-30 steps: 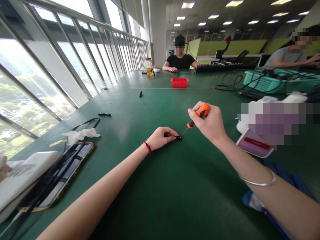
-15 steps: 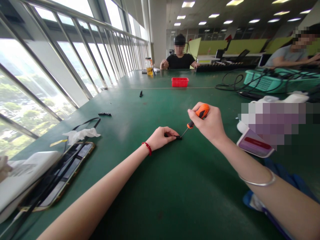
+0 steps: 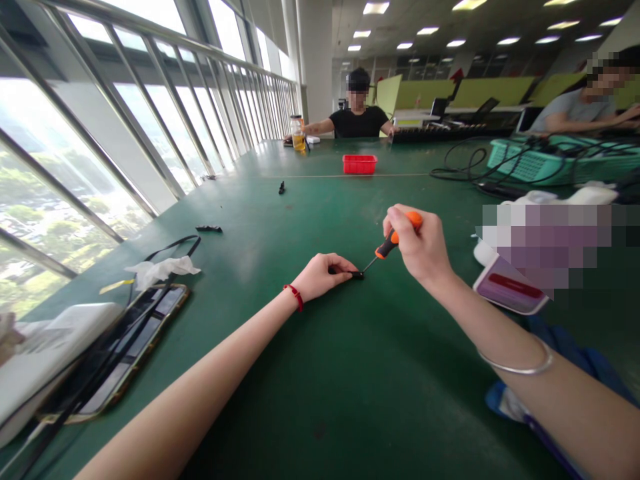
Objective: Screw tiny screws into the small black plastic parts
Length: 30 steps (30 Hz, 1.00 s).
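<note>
Near the middle of the green table (image 3: pixel 320 373), my left hand (image 3: pixel 323 277) pinches a small black part (image 3: pixel 357 275) and holds it down on the surface. Most of that part is hidden under my fingers; only its right end shows, and its exact kind is unclear. My right hand (image 3: pixel 423 243) is closed around the orange and black handle of a screwdriver (image 3: pixel 386 248). Its thin shaft slants down to the left, and the tip meets or comes very close to the exposed end of the black part.
A red bin (image 3: pixel 359 165) and two small black pieces (image 3: pixel 282 188) (image 3: pixel 209 229) lie farther off. Phone (image 3: pixel 135 353), cables and tissue (image 3: pixel 163 270) are at left; a purple-screened device (image 3: pixel 513 287), blue cloth and teal basket (image 3: pixel 550 163) at right. Two people sit beyond.
My right hand's fingers have shifted around the screwdriver handle, and the handle leans a little more to the right. My left hand stays put. The person opposite has stretched an arm toward the bottle.
</note>
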### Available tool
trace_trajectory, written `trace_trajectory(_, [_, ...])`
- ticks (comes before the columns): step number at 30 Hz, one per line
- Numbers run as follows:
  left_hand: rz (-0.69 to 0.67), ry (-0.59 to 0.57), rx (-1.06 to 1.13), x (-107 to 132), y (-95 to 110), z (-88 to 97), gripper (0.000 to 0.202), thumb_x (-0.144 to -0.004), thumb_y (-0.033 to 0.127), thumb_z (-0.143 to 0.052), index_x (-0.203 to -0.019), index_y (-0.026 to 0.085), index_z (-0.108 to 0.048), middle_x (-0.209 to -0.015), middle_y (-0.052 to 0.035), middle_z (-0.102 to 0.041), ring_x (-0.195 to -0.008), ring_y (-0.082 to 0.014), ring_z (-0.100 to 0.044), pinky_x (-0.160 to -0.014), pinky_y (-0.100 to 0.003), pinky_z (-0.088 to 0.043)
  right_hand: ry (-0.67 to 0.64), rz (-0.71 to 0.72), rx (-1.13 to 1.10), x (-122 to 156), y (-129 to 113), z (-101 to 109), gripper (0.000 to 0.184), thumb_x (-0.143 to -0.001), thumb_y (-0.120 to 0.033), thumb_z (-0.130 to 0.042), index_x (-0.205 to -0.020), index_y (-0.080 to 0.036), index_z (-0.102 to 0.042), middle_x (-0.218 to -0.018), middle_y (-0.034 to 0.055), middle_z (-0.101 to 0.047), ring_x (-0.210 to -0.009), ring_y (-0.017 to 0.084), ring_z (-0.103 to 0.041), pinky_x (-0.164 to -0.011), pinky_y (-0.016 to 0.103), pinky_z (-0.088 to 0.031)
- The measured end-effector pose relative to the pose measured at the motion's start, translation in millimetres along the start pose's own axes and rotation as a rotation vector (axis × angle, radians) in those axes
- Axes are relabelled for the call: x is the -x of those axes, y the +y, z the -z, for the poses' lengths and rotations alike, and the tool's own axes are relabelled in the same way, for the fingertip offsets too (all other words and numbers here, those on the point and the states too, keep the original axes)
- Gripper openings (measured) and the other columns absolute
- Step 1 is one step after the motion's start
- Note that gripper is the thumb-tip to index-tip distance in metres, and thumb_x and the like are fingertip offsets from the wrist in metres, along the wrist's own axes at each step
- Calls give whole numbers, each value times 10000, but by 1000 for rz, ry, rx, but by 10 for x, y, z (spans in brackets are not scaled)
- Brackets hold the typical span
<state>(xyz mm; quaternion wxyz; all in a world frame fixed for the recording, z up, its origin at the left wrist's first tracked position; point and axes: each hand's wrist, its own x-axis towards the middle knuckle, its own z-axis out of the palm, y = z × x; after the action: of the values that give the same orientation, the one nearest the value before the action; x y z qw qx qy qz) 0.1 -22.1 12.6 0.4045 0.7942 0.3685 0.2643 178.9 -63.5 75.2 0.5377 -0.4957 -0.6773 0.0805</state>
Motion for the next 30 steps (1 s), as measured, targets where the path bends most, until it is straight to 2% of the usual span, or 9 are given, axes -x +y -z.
trace_trajectory(2, [1, -4, 2, 2, 0, -1, 204, -766, 187, -598, -918, 91, -695, -883, -83, -716, -747, -137, -636, -718, -235, -507, 0, -1, 49, -13, -25, 21, 354, -841, -422, -400, -565, -208, -457, -536, -9, -480, -533, 125, -475, -540, 259, -345])
trace_trajectory(5, [7, -10, 12, 3, -3, -1, 201, -769, 193, -596, -913, 95, -695, -885, -80, -716, -751, -137, -638, -717, -232, -509, -11, -11, 175, -52, -96, 90, 113, -768, -325, -482, -754, -218, -516, -593, -22, -518, -538, 134, -487, -532, 256, -341])
trace_trajectory(8, [9, -9, 19, 1, -6, -1, 194, -766, 193, -600, -904, 98, -698, -869, -75, -717, -742, -135, -639, -713, -230, -510, -111, -30, 336, -101, -202, 200, 179, -717, -274, -510, -889, -227, -531, -621, -29, -539, -522, 137, -473, -520, 257, -317])
trace_trajectory(11, [11, -12, 28, 2, -7, 1, 197, -767, 192, -600, -907, 93, -698, -868, -81, -718, -738, -137, -640, -709, -231, -510, -236, -33, 482, -133, -287, 303, 123, -746, -317, -490, -792, -237, -571, -615, -17, -559, -521, 139, -463, -511, 259, -285])
trace_trajectory(15, [8, -10, 20, 5, -6, 2, 198, -767, 190, -599, -906, 91, -699, -875, -85, -718, -741, -138, -639, -706, -230, -507, -206, -20, 626, -138, -313, 351, 333, -805, -485, -439, -648, -232, -589, -509, -1, -508, -499, 146, -436, -494, 264, -249])
trace_trajectory(19, [11, -13, 13, 5, -6, 2, 205, -769, 189, -597, -915, 85, -697, -879, -90, -717, -744, -139, -637, -704, -230, -505, -211, -14, 596, -134, -318, 332, 198, -776, -370, -476, -845, -247, -615, -577, -13, -559, -514, 141, -452, -493, 254, -258])
trace_trajectory(21, [12, -16, 9, 2, -4, 2, 208, -770, 187, -594, -918, 81, -695, -885, -93, -717, -752, -141, -636, -715, -233, -505, -233, -30, 580, -134, -329, 327, 222, -754, -333, -484, -928, -246, -593, -620, -15, -582, -517, 141, -459, -490, 251, -260])
trace_trajectory(26, [-2, -14, 0, -3, -2, 2, 204, -770, 185, -593, -915, 85, -697, -886, -88, -716, -760, -141, -636, -722, -232, -504, -220, -45, 656, -125, -348, 341, 342, -819, -473, -395, -672, -236, -592, -539, 10, -532, -530, 163, -462, -488, 267, -248])
trace_trajectory(30, [-7, -10, 3, -5, -8, -2, 201, -767, 187, -596, -914, 94, -698, -879, -80, -718, -751, -137, -637, -716, -230, -506, -210, -20, 621, -114, -357, 331, 207, -773, -378, -466, -853, -251, -609, -590, -9, -565, -535, 156, -473, -499, 262, -263])
